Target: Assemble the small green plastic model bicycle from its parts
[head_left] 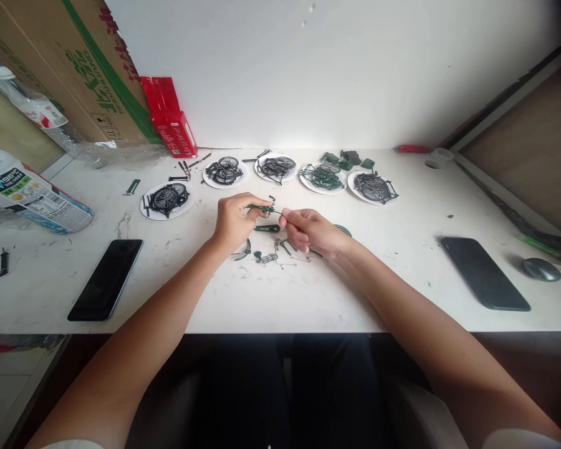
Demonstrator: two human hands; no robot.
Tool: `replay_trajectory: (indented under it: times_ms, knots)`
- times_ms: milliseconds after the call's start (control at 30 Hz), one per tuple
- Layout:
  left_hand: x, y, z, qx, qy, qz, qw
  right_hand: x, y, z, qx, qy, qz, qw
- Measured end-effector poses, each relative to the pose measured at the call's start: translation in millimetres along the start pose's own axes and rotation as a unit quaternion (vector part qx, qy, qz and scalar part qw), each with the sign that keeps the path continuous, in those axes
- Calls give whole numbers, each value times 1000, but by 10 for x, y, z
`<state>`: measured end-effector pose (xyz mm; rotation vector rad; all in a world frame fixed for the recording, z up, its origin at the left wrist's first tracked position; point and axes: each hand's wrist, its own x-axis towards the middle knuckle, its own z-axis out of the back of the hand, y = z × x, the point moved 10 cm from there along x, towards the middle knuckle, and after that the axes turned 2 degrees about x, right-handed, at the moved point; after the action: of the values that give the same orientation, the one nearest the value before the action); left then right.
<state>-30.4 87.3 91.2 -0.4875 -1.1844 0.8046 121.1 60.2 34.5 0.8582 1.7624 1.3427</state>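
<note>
My left hand (236, 222) is closed, pinching a small dark green model bicycle part (262, 209), which looks like a frame, between thumb and fingers. My right hand (311, 229) is closed on a thin dark rod (278, 213), whose far tip meets the green part. Its exact kind is too small to tell. Below the hands lie a dark green chain-guard-like piece (267, 229), a curved green mudguard-like piece (247, 249) and a small grey pedal-like piece (268, 258). Several fine wire pieces (287, 264) lie beside them. A green rimmed piece (343, 231) is partly hidden behind my right hand.
Several white paper plates with model bicycle parts stand along the back, including a left plate (155, 212) and a right plate (390, 198). A black phone (106, 279) lies left, a dark slab (485, 273) and mouse (540, 269) right. A red box (176, 134) and plastic jug (32, 193) stand left.
</note>
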Motion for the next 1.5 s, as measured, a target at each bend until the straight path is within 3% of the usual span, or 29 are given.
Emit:
replay_trajectory:
  times_ms: [200,333,467,567,667,733,800,1167,1500]
  knots:
    - [14,-63,-35,-2,20,-20,1000,25,-50,55,65,17,-45,997]
    - [-5,59,-74,-29,4,27,999,33,-17,54,51,-44,-29,997]
    - [-13,163,-96,-45,-4,64,997,-2,82,74,-48,-111,22,992]
    - [1,161,-83,-48,-4,65,997,-63,277,131,-188,-151,100,965]
    - [5,146,-74,-62,-5,70,996,-139,509,114,-326,-161,194,911]
    - [0,147,-86,-81,-2,78,994,-169,581,120,-375,-172,219,884]
    - [-4,154,-93,-98,-1,85,992,-170,591,132,-392,-177,220,876]
    - [19,245,-111,-96,17,121,988,-106,418,157,-343,-153,181,909]
    - [16,197,-105,-79,20,94,992,-50,274,158,-298,-139,143,933]
